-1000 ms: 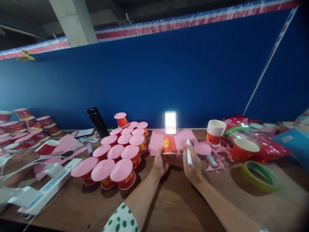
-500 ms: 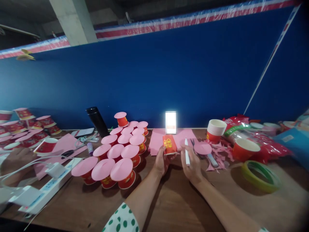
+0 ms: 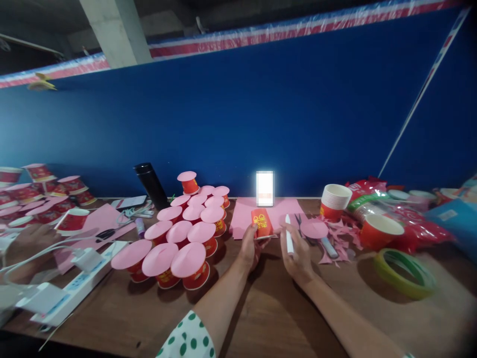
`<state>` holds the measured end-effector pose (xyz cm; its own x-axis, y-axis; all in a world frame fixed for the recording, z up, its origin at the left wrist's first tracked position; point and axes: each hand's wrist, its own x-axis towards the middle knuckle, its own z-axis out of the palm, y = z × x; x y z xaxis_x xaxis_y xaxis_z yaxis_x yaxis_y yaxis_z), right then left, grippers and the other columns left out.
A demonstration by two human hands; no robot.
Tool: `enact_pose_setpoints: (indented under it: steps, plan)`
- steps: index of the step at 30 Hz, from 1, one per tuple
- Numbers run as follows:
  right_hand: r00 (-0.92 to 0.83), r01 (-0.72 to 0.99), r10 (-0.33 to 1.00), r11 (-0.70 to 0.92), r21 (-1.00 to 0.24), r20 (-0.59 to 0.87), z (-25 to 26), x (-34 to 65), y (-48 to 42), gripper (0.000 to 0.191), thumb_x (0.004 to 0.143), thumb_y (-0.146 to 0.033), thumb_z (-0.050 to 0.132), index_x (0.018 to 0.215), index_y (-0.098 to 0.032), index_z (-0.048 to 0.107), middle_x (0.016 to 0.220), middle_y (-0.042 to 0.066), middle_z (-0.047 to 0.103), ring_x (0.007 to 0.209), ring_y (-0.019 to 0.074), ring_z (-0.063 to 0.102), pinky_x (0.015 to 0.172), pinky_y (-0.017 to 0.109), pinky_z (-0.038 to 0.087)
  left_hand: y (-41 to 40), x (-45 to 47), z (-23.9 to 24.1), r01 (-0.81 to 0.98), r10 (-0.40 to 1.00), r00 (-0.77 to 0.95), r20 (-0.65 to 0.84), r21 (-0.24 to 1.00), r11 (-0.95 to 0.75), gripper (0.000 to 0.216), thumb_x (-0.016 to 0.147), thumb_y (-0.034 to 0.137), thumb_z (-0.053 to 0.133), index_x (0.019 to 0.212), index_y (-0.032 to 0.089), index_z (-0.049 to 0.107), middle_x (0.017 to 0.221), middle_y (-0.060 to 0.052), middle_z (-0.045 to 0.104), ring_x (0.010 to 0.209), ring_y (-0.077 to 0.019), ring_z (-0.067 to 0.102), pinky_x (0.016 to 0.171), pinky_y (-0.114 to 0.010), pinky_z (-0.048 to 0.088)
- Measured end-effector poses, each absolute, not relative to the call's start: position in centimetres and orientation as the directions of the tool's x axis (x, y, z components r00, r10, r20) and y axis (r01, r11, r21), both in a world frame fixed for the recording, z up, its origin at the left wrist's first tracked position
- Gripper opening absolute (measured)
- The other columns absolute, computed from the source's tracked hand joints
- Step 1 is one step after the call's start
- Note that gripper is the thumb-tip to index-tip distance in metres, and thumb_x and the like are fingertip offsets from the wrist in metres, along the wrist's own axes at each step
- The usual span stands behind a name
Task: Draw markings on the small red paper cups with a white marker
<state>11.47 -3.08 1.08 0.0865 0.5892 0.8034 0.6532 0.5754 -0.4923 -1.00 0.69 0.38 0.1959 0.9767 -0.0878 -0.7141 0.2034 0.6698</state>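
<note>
My left hand (image 3: 250,251) is wrapped round a red paper cup (image 3: 262,222) with yellow lettering, its rim turned toward me. Between the fingers of my right hand (image 3: 298,253) is a white marker (image 3: 289,236), pointing up and away, a little apart from the cup. Behind both hands lies a stack of pink paper (image 3: 240,219). A pink paper disc (image 3: 314,228) and a pair of scissors (image 3: 298,220) lie just right of the marker. To my left stand several red cups topped with pink discs (image 3: 189,259).
A white power strip (image 3: 67,298) with cables lies left, near another person's hand (image 3: 32,243). A black flask (image 3: 151,186) stands behind the cups. At right are stacked cups (image 3: 335,201), pink scraps (image 3: 343,233), a single cup (image 3: 380,232) and a yellow-green tape roll (image 3: 404,273).
The cup in my left hand has turned slightly. My right hand keeps the marker almost where it was. At far left, the other person's hand and cup have shifted a little.
</note>
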Motion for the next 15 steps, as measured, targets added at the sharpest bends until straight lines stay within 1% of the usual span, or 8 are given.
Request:
enact_pose_setpoints:
  steps: [6, 9, 12, 15]
  plan:
    - [0.111, 0.674, 0.601, 0.54, -0.505, 0.791, 1.27, 11.29, -3.22, 0.025, 0.093, -0.024, 0.04, 0.114, -0.018, 0.053, 0.094, 0.009, 0.067, 0.086, 0.0201, 0.065, 0.079, 0.035, 0.052, 0.47, -0.81, 0.74, -0.714, 0.977, 0.191, -0.095, 0.669, 0.205, 0.028, 0.074, 0.037, 0.063, 0.092, 0.017, 0.059, 0.094, -0.007, 0.07, 0.093, -0.0232, 0.064, 0.088, -0.039, 0.046]
    - [0.128, 0.692, 0.607, 0.512, -0.509, 0.785, 1.17, 11.57, -2.95, 0.024, 0.093, -0.024, 0.039, 0.112, -0.018, 0.053, 0.094, 0.009, 0.067, 0.085, 0.0198, 0.065, 0.078, 0.035, 0.052, 0.52, -0.76, 0.68, -0.715, 0.978, 0.185, -0.093, 0.67, 0.199, 0.028, 0.075, 0.038, 0.061, 0.091, 0.014, 0.061, 0.087, -0.008, 0.07, 0.093, -0.0239, 0.064, 0.086, -0.038, 0.047]
    - [0.144, 0.701, 0.611, 0.492, -0.516, 0.779, 1.03, 11.97, -2.51, 0.024, 0.094, -0.025, 0.038, 0.111, -0.018, 0.052, 0.091, 0.008, 0.068, 0.082, 0.0191, 0.066, 0.076, 0.034, 0.052, 0.59, -0.75, 0.66, -0.718, 0.979, 0.165, -0.117, 0.666, 0.201, 0.028, 0.076, 0.036, 0.061, 0.09, 0.013, 0.061, 0.082, -0.008, 0.07, 0.092, -0.0239, 0.064, 0.083, -0.036, 0.049]
    - [0.181, 0.69, 0.621, 0.472, -0.548, 0.763, 1.01, 12.14, -2.26, 0.024, 0.094, -0.027, 0.039, 0.112, -0.016, 0.051, 0.088, 0.008, 0.068, 0.08, 0.0187, 0.067, 0.073, 0.033, 0.053, 0.62, -0.75, 0.67, -0.727, 0.977, 0.165, -0.132, 0.654, 0.211, 0.028, 0.076, 0.036, 0.06, 0.092, 0.012, 0.061, 0.083, -0.009, 0.069, 0.091, -0.024, 0.064, 0.081, -0.036, 0.05]
